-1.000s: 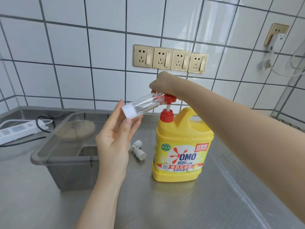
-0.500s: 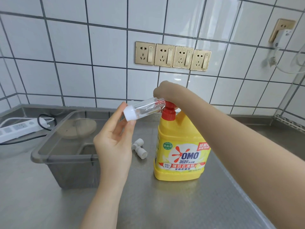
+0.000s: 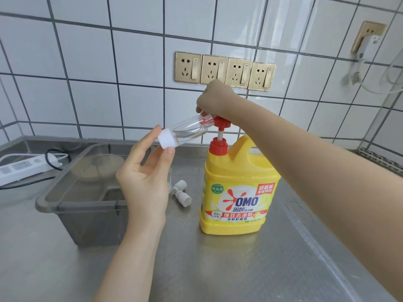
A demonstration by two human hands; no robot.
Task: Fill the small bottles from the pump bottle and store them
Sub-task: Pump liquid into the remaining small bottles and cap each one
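**Operator:** Since half a second ago the red pump head (image 3: 221, 122) has come back up; I can see its white stem bare above the red collar again, where before it was pushed down onto the collar. The view has tipped a little too.

**Second:** Take me across from the left.

**Operator:** Far left, a white power strip (image 3: 21, 167) lies on the steel counter (image 3: 250, 269). Next to it stands a grey translucent bin (image 3: 72, 205), open at the top. Then my left hand (image 3: 145, 184), raised in front of the bin with the palm turned toward me and the forearm coming up from the bottom edge. Thumb and forefinger pinch the white end of the small clear bottle (image 3: 187, 131); the other fingers are loosely curled behind.

**Second:** How does the bottle sit?

**Operator:** Tilted, its white end low in my fingers, its open neck higher and pushed over the pump spout. A little clear liquid lies along its lower side. Beneath, two small white caps (image 3: 181, 194) rest on the counter, just beside the yellow pump bottle (image 3: 237, 192).

**Second:** And the right?

**Operator:** My right hand (image 3: 214, 99) arches over the pump head, wrist high, fingers curled down around it; the forearm runs off to the lower right. Behind it are four gold wall sockets (image 3: 224, 70).
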